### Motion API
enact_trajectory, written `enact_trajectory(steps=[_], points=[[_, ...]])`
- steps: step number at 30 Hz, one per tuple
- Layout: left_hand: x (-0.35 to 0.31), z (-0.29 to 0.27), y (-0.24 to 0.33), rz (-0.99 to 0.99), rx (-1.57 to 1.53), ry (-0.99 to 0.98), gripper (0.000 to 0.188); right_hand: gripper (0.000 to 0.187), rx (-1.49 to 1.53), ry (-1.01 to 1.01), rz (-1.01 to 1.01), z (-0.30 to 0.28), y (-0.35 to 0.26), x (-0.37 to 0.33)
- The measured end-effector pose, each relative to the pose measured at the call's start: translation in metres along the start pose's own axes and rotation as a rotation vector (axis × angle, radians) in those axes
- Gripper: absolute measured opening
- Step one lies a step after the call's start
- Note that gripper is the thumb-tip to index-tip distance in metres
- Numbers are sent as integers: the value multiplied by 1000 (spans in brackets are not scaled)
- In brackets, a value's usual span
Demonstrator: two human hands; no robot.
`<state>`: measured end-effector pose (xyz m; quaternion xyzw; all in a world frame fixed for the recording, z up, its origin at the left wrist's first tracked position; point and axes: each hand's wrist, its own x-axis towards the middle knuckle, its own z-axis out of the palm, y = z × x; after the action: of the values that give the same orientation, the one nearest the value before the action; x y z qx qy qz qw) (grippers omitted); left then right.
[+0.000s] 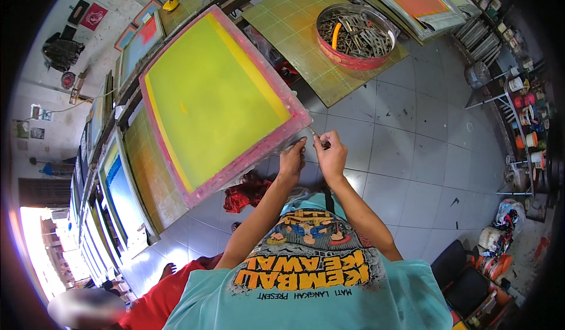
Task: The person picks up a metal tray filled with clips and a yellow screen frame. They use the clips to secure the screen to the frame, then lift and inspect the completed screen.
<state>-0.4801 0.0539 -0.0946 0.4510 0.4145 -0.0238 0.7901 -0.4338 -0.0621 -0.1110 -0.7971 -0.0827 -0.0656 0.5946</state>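
A screen printing frame (235, 180) with pink edges and yellow-green mesh tilts up in front of me. My left hand (291, 162) is closed at its near edge, close to the right corner, with the fingers partly hidden. Just right of that corner, my right hand (332, 158) pinches a thin metal tool (312, 131), its tip against the frame's corner. Most of the tool is covered by my fingers, so its exact kind is unclear.
A round red tin (353, 62) full of metal clips and hardware sits on a gridded board (288, 18) beyond the frame. More printing frames (120, 180) line the left. Shelves of paint pots (527, 115) stand right, near a black chair (465, 274). A person in red (168, 295) is at lower left.
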Motion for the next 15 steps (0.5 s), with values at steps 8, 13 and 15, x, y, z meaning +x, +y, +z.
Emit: enact_trajectory(steps=[8,13,15], points=[[-2,2,-1,46,9,-57,22,16,18,6,-71,3,-5,1],[1,4,4,97,116,-75,33,17,301,-158,283,3,-17,5],[-2,12,11,73,141,-63,34,23,389,-159,381,4,-7,7]])
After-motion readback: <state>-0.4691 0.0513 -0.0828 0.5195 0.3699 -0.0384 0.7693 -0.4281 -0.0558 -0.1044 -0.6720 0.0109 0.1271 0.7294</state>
